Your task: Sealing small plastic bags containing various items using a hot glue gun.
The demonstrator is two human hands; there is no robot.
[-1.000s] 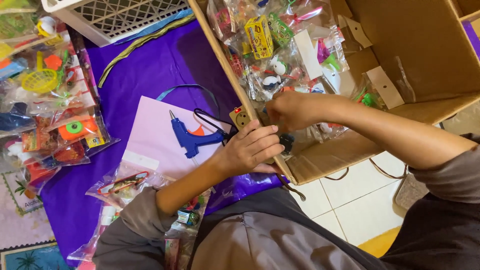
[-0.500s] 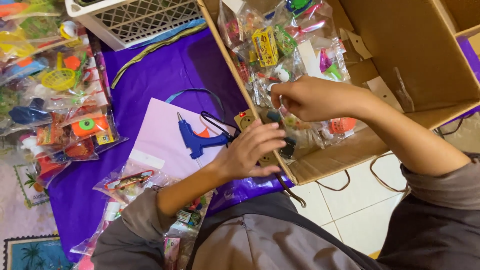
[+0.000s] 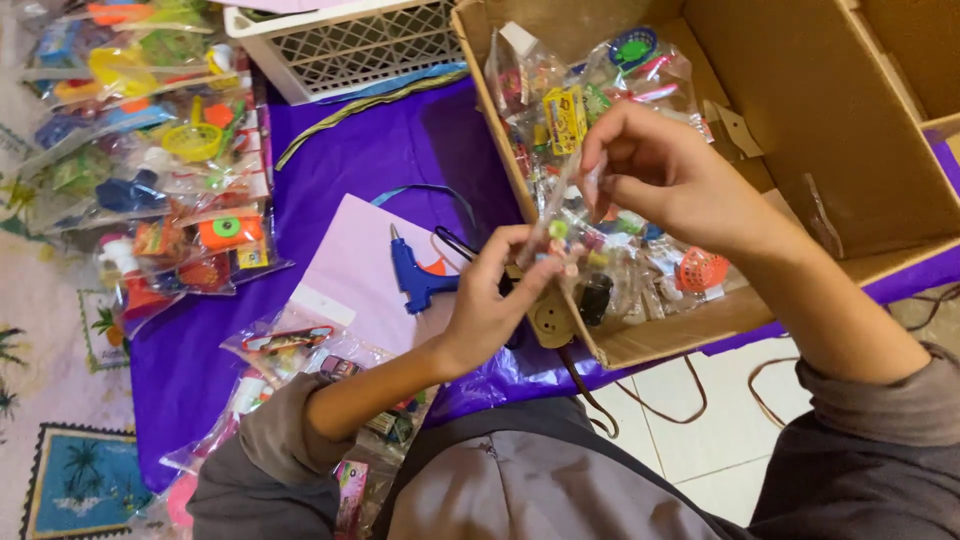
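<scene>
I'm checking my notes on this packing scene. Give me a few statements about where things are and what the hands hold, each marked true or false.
1. Both hands, left hand and right hand, hold one clear plastic packet. True.
2. The blue glue gun lies inside the cardboard box. False: it lies on a pale sheet on the purple cloth.
3. The cardboard box holds toy packets. True.
4. The white lattice basket sits on the tiled floor. False: it sits at the far edge of the purple cloth.
</scene>
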